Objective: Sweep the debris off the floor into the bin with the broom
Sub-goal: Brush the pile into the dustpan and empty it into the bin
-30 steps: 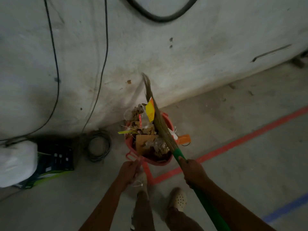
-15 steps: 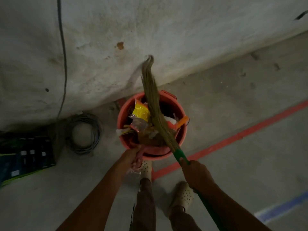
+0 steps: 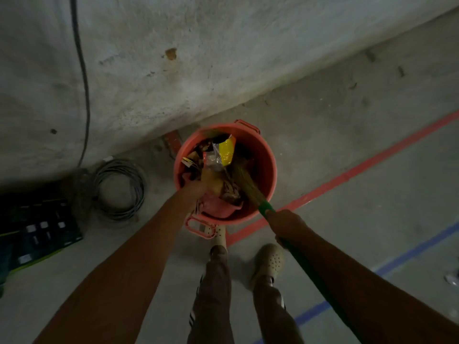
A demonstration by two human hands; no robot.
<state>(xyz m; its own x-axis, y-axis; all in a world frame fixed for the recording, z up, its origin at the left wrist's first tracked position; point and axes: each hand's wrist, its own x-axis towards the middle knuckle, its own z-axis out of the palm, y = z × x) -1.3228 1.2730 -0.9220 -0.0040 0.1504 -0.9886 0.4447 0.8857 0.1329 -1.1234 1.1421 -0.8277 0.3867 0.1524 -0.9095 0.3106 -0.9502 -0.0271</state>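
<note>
The bin [image 3: 271, 167] stood on the floor [image 3: 347, 135] just beside the wall [image 3: 173, 58]. The debris [image 3: 214, 158] lay heaped inside it, and the broom [image 3: 244, 181] stood bristles down among the heap. Our right hand [image 3: 288, 225] was wrapped round the green handle close to the bristles. Our left hand [image 3: 196, 192] reached over the near rim beside a pink piece [image 3: 219, 207], perhaps a dustpan. The blur kept us from telling whether its fingers gripped anything.

We judged the step to be brushing or packing the last of the load down into the bin. To do it well, we would have held the bristles inside the rim and pressed with short downward strokes rather than flicks. Light wrappers like the yellow packet [image 3: 227, 150] could easily spring back out. We would also have steadied the bin so that it did not tip.

We counted:
- one bin with two side handles [image 3: 198, 227]
- one broom
- one yellow packet
- one pink piece
- one cable coil [image 3: 119, 189]
- one red line [image 3: 347, 177] and one blue line [image 3: 409, 252] on the floor
- two hands
- two shoes [image 3: 269, 259]

The pieces of debris were too tangled to count.
</note>
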